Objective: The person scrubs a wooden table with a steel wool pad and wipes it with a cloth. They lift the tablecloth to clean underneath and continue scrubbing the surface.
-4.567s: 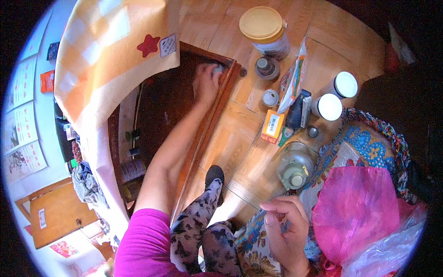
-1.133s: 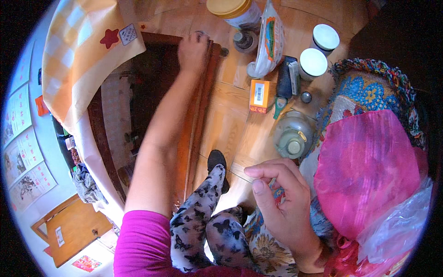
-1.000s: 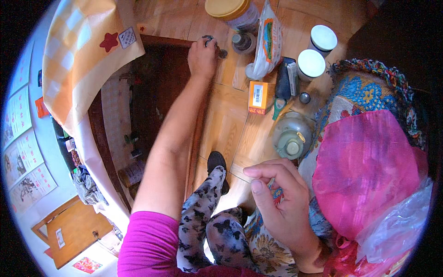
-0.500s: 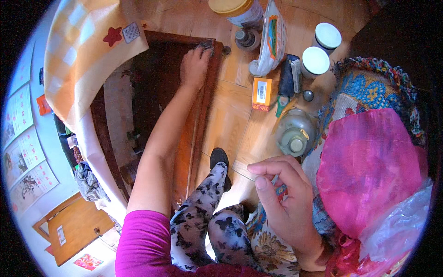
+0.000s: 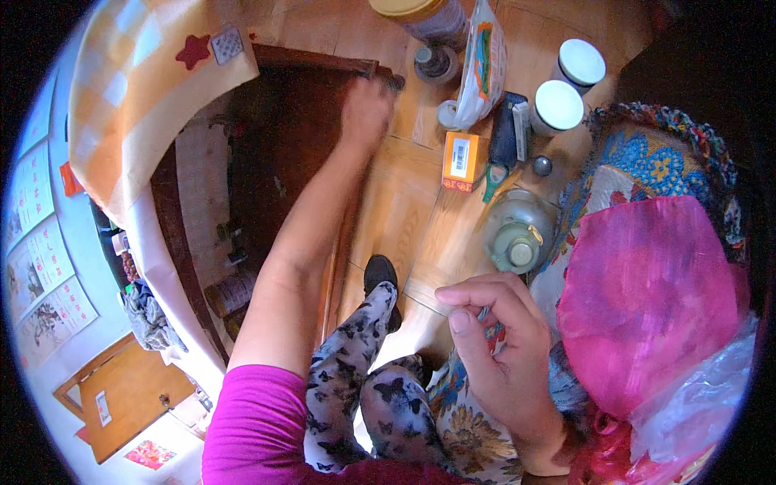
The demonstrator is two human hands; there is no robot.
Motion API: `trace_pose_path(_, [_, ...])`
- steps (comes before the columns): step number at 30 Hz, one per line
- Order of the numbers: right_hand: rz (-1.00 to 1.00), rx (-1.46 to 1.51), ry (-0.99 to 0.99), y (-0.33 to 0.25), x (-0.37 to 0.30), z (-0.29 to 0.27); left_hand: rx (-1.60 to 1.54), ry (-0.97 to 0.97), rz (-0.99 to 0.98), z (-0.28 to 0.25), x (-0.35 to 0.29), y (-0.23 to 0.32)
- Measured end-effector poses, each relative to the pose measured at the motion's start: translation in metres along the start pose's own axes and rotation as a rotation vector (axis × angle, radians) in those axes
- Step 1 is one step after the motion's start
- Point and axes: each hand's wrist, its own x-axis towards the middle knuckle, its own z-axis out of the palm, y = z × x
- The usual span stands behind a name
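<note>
While my left hand (image 5: pixel 365 113) curls over the far corner of the dark wooden drawer (image 5: pixel 283 153) beside the floorboards, my right hand (image 5: pixel 505 356) stays pinched on something small; next, I reckon, a steady pull.

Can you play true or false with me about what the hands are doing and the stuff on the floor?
1. The left hand is at the edge of the dark wooden door. True.
2. The right hand rests on the glass jar. False: it is curled near the lap, apart from the jar.
3. Two white-lidded jars stand side by side. True.
4. The orange box is in the left hand. False: it lies on the floor.
</note>
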Motion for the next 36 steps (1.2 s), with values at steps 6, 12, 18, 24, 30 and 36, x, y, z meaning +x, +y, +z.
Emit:
trace_pose_path(6, [0.012,-0.056,-0.042,-0.003,0.001,-0.005,-0.517,0.205,-0.059,-0.016,-0.040,0.012])
trace_pose_path(12, [0.003,-0.048,-0.060,-0.003,0.001,-0.001,-0.420,0.444,-0.249,-0.003,0.019,-0.026])
trace_pose_path(18, [0.051,-0.023,-0.020,-0.002,0.001,-0.003,-0.269,0.409,-0.053,-0.017,0.031,-0.029])
trace_pose_path(24, [0.030,-0.025,-0.040,-0.005,0.001,-0.002,-0.215,0.521,-0.092,-0.016,0.029,-0.039])
trace_pose_path(30, [-0.035,-0.048,0.009,0.001,0.003,-0.005,-0.483,0.198,-0.166,-0.014,0.037,0.003])
trace_pose_path(36, [-0.052,-0.109,-0.054,0.002,0.005,-0.005,-0.173,0.730,-0.058,-0.025,0.022,-0.051])
